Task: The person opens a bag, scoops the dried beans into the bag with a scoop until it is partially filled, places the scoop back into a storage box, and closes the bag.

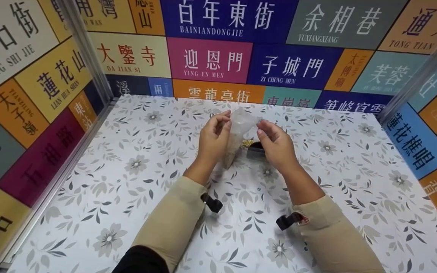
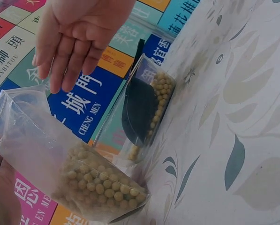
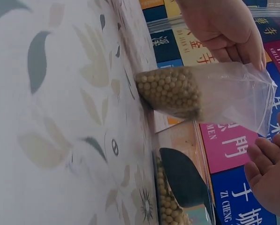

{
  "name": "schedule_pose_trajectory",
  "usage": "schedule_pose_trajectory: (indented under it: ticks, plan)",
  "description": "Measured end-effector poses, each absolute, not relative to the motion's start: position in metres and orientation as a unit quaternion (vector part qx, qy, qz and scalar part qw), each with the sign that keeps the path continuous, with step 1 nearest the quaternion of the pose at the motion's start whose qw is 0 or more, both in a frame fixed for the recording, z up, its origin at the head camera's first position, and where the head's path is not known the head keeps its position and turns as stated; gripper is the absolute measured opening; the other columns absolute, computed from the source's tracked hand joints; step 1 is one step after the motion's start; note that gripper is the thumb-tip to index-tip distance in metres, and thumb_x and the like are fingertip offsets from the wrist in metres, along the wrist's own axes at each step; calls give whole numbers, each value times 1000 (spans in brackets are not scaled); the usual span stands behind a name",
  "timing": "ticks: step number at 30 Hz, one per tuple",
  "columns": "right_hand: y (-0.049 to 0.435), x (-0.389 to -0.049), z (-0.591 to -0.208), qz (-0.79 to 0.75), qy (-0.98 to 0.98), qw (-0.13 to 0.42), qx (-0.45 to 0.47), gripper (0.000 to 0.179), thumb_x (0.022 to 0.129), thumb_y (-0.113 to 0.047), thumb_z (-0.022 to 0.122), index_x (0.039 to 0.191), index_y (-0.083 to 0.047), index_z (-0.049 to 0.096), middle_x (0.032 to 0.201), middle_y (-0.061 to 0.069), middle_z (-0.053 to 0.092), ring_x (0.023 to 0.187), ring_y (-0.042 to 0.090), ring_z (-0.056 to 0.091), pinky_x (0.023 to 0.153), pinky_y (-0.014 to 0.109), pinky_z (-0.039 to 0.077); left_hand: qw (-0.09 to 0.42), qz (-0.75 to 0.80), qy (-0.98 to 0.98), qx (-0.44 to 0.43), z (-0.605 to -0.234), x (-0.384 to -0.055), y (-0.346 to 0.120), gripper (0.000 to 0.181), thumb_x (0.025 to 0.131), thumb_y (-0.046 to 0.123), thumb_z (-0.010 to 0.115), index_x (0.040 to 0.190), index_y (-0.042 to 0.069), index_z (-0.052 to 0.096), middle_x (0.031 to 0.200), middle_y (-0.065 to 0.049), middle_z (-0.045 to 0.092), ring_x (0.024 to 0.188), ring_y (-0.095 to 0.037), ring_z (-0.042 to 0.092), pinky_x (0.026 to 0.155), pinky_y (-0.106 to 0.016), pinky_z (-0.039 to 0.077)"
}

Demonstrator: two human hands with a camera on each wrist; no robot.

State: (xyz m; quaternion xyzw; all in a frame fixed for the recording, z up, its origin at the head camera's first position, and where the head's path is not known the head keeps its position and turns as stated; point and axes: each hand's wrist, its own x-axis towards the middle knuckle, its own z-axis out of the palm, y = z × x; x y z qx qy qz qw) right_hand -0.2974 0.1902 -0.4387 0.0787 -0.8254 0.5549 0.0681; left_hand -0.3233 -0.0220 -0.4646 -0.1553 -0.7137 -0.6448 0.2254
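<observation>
A clear plastic bag (image 1: 242,122) stands on the table, its lower part filled with round yellowish beans (image 2: 100,180). My left hand (image 1: 214,132) holds the bag by its upper left side, thumb and fingertips at the plastic near the mouth. On the other side, my right hand (image 1: 279,144) hovers by the top corner; in the right wrist view its fingers (image 3: 264,152) bend loosely, apart from the bag, with nothing in them. Just behind the bag lies a clear container (image 2: 112,110) with more beans (image 2: 162,91) and a black scoop (image 2: 139,112) in it.
The table (image 1: 127,197) has a white cover printed with grey flowers and leaves. Panels with coloured lettering (image 1: 211,60) rise along the back and both sides, with metal posts (image 1: 89,49) at the corners.
</observation>
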Motion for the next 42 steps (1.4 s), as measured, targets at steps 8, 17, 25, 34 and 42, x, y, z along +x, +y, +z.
schedule_pose_trajectory:
  ticks: [8, 17, 25, 34, 42]
  plan:
    - [164, -292, -439, 634, -765, 74, 85, 59, 109, -28, 64, 161, -7, 45, 159, 10, 57, 149, 21, 55, 127, 39, 46, 207, -661, -707, -146, -465, -323, -23, 36, 111, 14, 53, 147, 14, 57, 147, -1, 69, 137, -14, 65, 121, -28, 50]
    - [150, -287, -445, 674, -731, 56, 92, 65, 105, -18, 69, 162, -3, 42, 161, 15, 55, 149, 26, 55, 124, 39, 49, 156, -643, -747, -67, -476, -332, -31, 50, 110, 20, 39, 158, 18, 50, 158, -1, 61, 149, -16, 55, 130, -36, 42]
    - [141, -282, -453, 670, -734, 19, 110, 71, 104, -22, 72, 164, -6, 38, 166, 12, 50, 154, 24, 51, 125, 37, 47, 60, -640, -765, -36, -486, -339, -38, 52, 112, 35, 33, 160, 29, 50, 166, 5, 51, 160, -17, 40, 137, -40, 29]
    - [135, -279, -458, 666, -737, 26, 112, 71, 102, -22, 74, 163, -6, 42, 164, 13, 53, 152, 25, 52, 124, 37, 48, 29, -658, -750, -66, -484, -338, -37, 57, 107, 26, 33, 164, 24, 44, 171, 0, 44, 163, -17, 33, 138, -36, 23]
    - [134, -276, -457, 656, -747, 59, 91, 69, 97, -29, 81, 157, -9, 53, 154, 12, 62, 142, 25, 61, 122, 42, 51, 52, -656, -749, -77, -483, -340, -35, 58, 102, 23, 45, 159, 15, 50, 165, -3, 52, 157, -19, 43, 136, -40, 31]
